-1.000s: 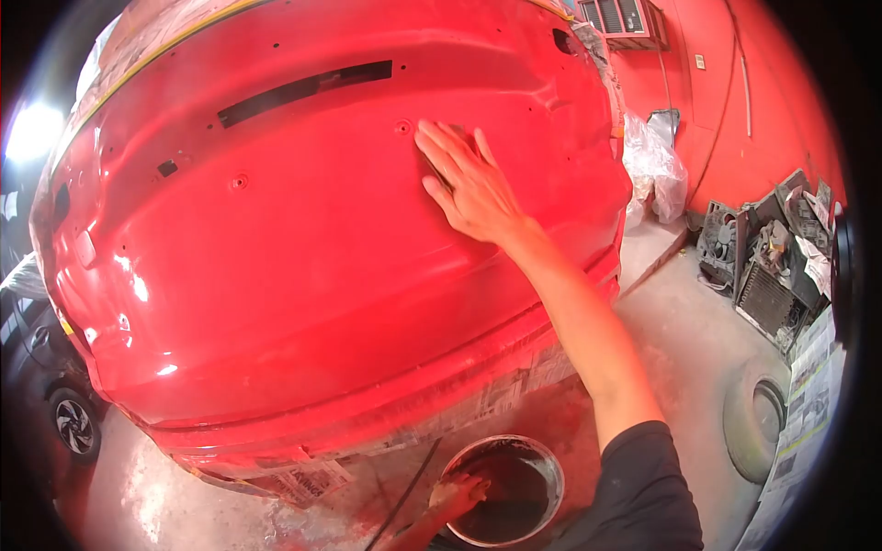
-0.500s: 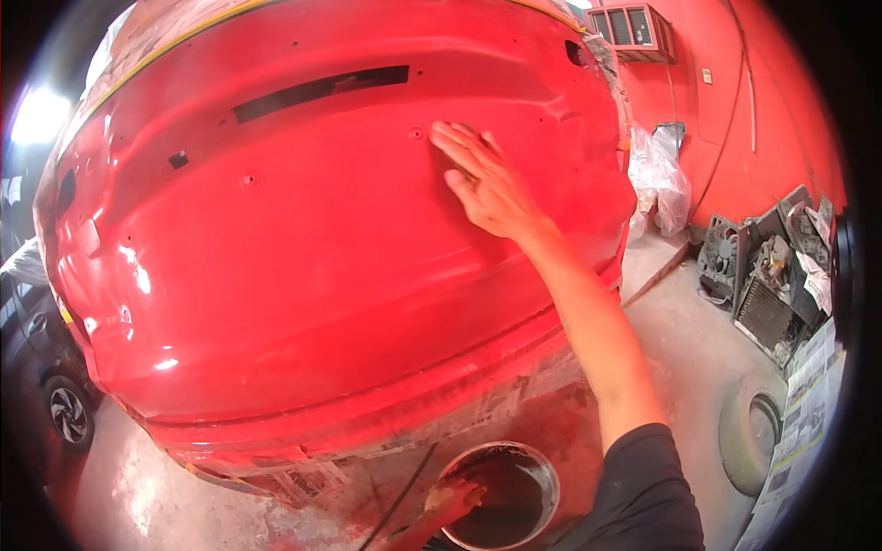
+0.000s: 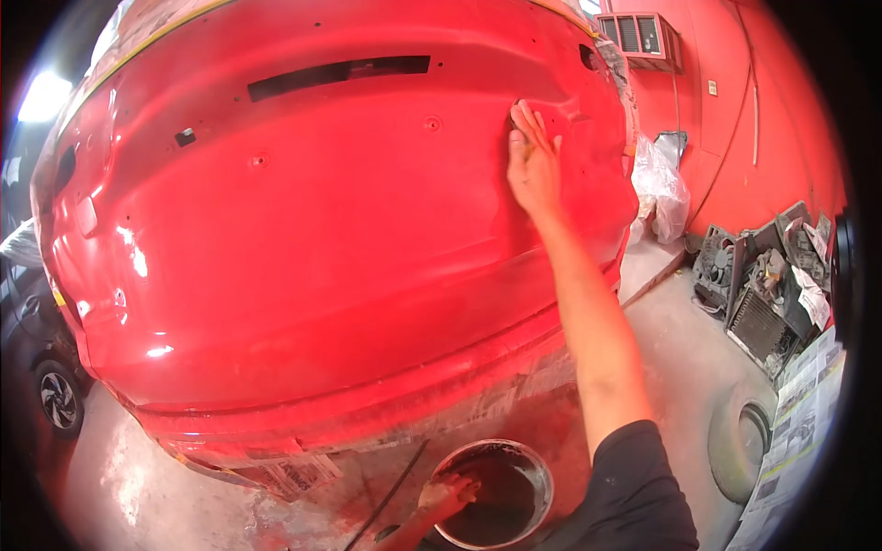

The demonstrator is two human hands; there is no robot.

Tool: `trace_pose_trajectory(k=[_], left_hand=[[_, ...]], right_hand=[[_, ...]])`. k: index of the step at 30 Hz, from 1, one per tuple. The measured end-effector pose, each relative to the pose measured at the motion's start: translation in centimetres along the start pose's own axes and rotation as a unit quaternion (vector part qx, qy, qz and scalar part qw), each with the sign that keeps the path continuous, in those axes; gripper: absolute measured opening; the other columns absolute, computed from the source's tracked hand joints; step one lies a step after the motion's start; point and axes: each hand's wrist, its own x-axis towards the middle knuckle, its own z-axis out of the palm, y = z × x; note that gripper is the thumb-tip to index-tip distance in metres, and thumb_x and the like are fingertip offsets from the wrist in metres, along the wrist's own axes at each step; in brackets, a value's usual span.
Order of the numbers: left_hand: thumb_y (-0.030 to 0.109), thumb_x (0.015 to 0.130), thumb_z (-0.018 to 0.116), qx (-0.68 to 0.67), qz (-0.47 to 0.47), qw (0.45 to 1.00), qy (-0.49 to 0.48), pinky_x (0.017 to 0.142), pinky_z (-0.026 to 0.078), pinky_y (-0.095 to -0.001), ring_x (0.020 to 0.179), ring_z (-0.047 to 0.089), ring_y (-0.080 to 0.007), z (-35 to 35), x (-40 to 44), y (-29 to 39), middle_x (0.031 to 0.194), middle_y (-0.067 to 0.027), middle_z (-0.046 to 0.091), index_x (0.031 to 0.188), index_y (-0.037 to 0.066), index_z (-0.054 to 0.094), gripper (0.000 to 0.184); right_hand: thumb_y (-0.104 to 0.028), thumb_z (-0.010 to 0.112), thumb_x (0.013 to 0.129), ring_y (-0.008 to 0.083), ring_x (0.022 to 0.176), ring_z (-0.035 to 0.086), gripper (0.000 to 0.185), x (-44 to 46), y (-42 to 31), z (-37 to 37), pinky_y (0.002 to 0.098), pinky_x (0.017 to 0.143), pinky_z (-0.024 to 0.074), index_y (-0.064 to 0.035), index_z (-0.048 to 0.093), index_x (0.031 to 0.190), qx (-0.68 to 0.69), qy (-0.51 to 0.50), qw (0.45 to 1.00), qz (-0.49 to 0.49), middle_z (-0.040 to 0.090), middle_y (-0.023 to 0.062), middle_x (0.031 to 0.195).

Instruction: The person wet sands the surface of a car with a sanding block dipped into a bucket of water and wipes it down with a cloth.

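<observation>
The person's right hand (image 3: pixel 535 165) lies flat on the broad, glossy red painted body panel (image 3: pixel 349 239), fingers outstretched and nearly together, perhaps to spread contact; whether anything sits beneath the palm cannot be told. The left hand (image 3: pixel 446 496) reaches over the round, pale-rimmed bucket (image 3: pixel 548 487), its grip unclear, maybe steadying itself there. Printed newspaper (image 3: pixel 308 473), below and left of the right fingers, probably shields what it covers. The panel's long axis runs crosswise, mostly left of those fingertips, which point toward its far edge.
</observation>
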Motion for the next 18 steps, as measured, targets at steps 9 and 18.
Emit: trace_pose_trajectory(k=[9, 18], left_hand=[[0.043, 0.082, 0.083, -0.025, -0.008, 1.000, 0.010, 0.091, 0.057, -0.0448, 0.100, 0.071, -0.0289, -1.1, -0.3, 1.2, 0.097, -0.0064, 0.073, 0.112, 0.019, 0.076, 0.039], [0.048, 0.084, 0.081, 0.011, 0.010, 1.000, -0.001, 0.098, 0.054, -0.0450, 0.103, 0.070, -0.0272, 0.0, -0.5, 0.1, 0.101, -0.0048, 0.073, 0.116, 0.020, 0.075, 0.043]], right_hand=[[-0.042, 0.049, 0.108, 0.0311, 0.162, 0.018, 0.071, -3.4, -5.0, -0.8, 0.0600, 0.129, 0.0139, -0.0065, 0.027, 0.166, -0.026, -0.117, 0.990, -0.067, 0.020, 0.0123, 0.175], [-0.040, 0.047, 0.109, 0.0312, 0.163, 0.015, 0.071, -5.9, -8.5, 0.3, 0.0605, 0.129, 0.0109, -0.0081, 0.023, 0.168, -0.045, -0.086, 0.995, -0.001, 0.018, 0.0113, 0.176]])
